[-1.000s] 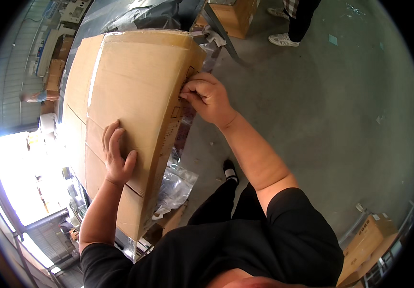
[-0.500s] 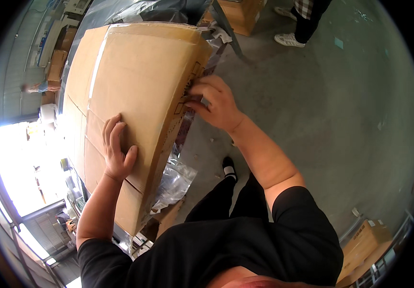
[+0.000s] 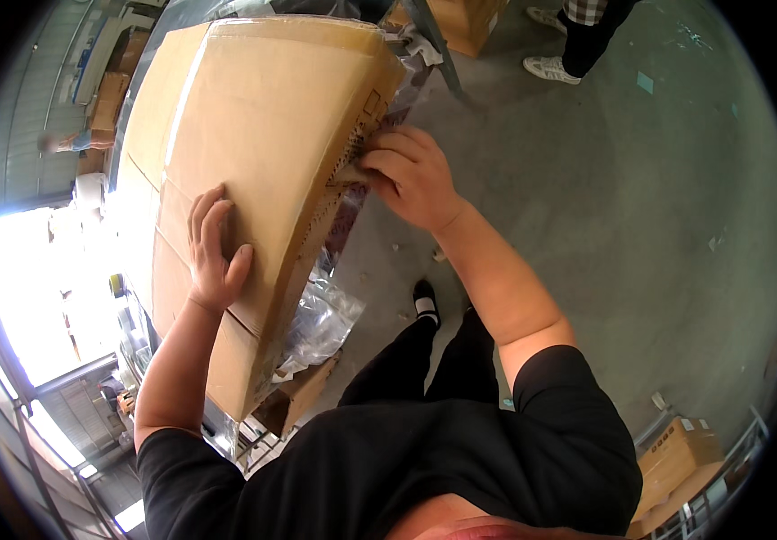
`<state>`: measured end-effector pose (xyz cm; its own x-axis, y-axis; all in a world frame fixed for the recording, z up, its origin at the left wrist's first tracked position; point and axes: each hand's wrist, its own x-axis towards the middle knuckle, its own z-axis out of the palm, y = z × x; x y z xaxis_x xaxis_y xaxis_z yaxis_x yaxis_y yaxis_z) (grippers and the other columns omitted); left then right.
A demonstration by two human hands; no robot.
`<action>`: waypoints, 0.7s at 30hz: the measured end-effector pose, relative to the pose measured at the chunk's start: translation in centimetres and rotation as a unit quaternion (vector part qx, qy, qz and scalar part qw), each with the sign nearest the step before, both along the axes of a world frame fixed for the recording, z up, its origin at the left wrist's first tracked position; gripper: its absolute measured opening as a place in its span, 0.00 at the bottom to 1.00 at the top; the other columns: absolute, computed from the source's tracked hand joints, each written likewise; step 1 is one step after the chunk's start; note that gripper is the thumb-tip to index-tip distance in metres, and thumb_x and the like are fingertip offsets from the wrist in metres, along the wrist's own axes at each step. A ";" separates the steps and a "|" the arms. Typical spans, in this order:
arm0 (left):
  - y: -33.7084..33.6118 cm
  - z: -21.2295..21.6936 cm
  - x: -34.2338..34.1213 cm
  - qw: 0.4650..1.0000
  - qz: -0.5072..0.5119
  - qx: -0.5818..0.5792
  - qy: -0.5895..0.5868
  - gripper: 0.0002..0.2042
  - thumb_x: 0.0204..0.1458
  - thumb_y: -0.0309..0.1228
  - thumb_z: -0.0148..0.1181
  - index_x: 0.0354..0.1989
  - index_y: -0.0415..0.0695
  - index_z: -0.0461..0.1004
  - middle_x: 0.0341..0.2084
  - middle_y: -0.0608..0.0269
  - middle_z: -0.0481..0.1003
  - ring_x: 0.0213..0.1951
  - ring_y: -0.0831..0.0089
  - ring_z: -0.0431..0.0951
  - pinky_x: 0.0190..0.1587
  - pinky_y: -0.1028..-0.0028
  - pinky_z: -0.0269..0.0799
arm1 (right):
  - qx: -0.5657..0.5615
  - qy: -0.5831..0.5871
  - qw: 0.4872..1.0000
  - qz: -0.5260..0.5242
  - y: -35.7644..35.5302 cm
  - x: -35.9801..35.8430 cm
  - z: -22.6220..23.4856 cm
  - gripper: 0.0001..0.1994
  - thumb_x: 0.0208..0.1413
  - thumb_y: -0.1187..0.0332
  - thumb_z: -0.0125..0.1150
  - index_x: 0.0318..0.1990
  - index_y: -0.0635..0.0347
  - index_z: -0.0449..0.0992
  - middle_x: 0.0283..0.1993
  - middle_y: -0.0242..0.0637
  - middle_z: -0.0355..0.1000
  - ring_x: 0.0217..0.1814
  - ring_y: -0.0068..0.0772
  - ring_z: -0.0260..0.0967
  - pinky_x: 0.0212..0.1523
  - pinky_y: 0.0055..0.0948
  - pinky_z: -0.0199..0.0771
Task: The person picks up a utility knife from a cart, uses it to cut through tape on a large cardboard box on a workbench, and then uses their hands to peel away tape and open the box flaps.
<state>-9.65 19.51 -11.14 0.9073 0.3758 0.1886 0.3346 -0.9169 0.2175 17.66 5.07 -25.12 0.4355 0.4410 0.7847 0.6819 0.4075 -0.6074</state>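
A large, flat cardboard box point(image 3: 271, 99) lies before me, with a strip of pale tape along its top face. My left hand point(image 3: 215, 256) rests on that top face, palm down, fingers a little bent and thumb apart. At the box's right side, which bears dark print, my right hand point(image 3: 413, 175) has its fingers closed on a small cardboard flap point(image 3: 349, 175). The flap stands out from the side wall. The fingertips are partly hidden behind the hand.
Crumpled clear plastic point(image 3: 321, 315) hangs below the box's near right edge. Another person's shoe point(image 3: 552, 69) stands on the floor at the far right. More cardboard boxes point(image 3: 676, 459) are at the lower right, and another carton point(image 3: 467, 22) is at the top.
My right hand has drawn slightly away from the box's side, and the flap now sticks out there. The box sits slightly higher in view. My left hand stays on top.
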 end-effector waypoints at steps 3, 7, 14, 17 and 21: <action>0.0 -0.1 0.1 1.000 -0.005 -0.001 -0.006 0.30 0.44 0.31 0.58 0.59 0.37 0.64 0.64 0.41 0.63 0.66 0.41 0.60 0.67 0.52 0.56 | -0.030 -0.045 0.998 0.019 -0.5 0.3 -0.8 0.17 0.33 0.80 0.68 0.35 0.55 0.75 0.40 0.35 0.75 0.42 0.46 0.73 0.43 0.40 0.74; -0.1 -0.2 0.0 1.000 0.001 -0.008 -0.002 0.30 0.44 0.30 0.59 0.60 0.38 0.64 0.64 0.41 0.63 0.66 0.42 0.59 0.68 0.52 0.56 | -0.088 -0.097 0.988 0.081 -2.3 0.2 -2.0 0.15 0.36 0.77 0.66 0.36 0.55 0.75 0.40 0.35 0.75 0.45 0.45 0.73 0.46 0.40 0.75; 0.0 0.4 -0.1 1.000 0.012 -0.001 -0.008 0.31 0.43 0.31 0.60 0.60 0.39 0.65 0.64 0.42 0.63 0.67 0.43 0.59 0.69 0.53 0.54 | -0.418 -0.064 0.893 0.155 -6.0 -0.4 -7.0 0.12 0.45 0.74 0.66 0.40 0.57 0.79 0.42 0.38 0.77 0.49 0.46 0.73 0.48 0.39 0.74; 0.4 1.5 0.7 0.984 0.116 -0.109 -0.081 0.25 0.53 0.31 0.57 0.61 0.40 0.65 0.60 0.50 0.67 0.64 0.55 0.64 0.66 0.57 0.59 | -0.501 -0.039 0.858 0.108 -7.0 -0.2 -6.7 0.10 0.50 0.69 0.66 0.41 0.57 0.81 0.42 0.40 0.77 0.46 0.48 0.73 0.48 0.42 0.74; 2.4 4.8 1.9 0.914 0.216 -0.191 -0.286 0.26 0.60 0.26 0.58 0.67 0.42 0.61 0.62 0.57 0.66 0.62 0.64 0.66 0.66 0.61 0.59 | -0.434 0.100 0.894 0.039 -5.4 2.7 -0.9 0.11 0.52 0.65 0.68 0.42 0.57 0.82 0.42 0.42 0.78 0.43 0.48 0.75 0.46 0.44 0.76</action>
